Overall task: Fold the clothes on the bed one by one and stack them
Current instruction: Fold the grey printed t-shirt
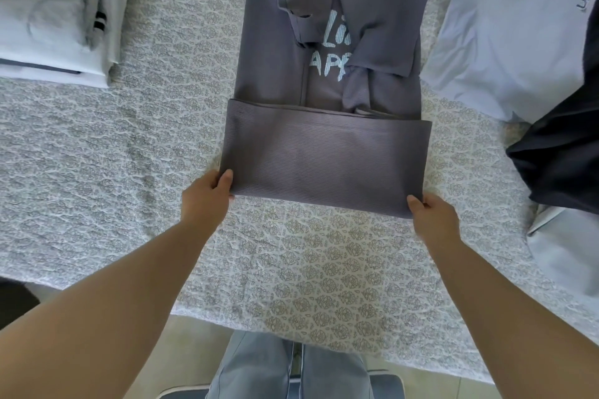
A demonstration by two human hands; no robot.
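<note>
A grey-purple ribbed sweatshirt with pale blue lettering lies lengthwise in the middle of the bed, its sleeves folded in across the chest. Its bottom part is folded up into a band nearest me. My left hand pinches the near left corner of that band, thumb on top. At the near right corner, my right hand pinches the band the same way. A stack of folded white and pale grey clothes sits at the far left of the bed.
The patterned bedspread covers the bed. At the right lie unfolded clothes: a pale blue garment with dark lettering and a black one. The bed's near edge runs just before my legs in light jeans.
</note>
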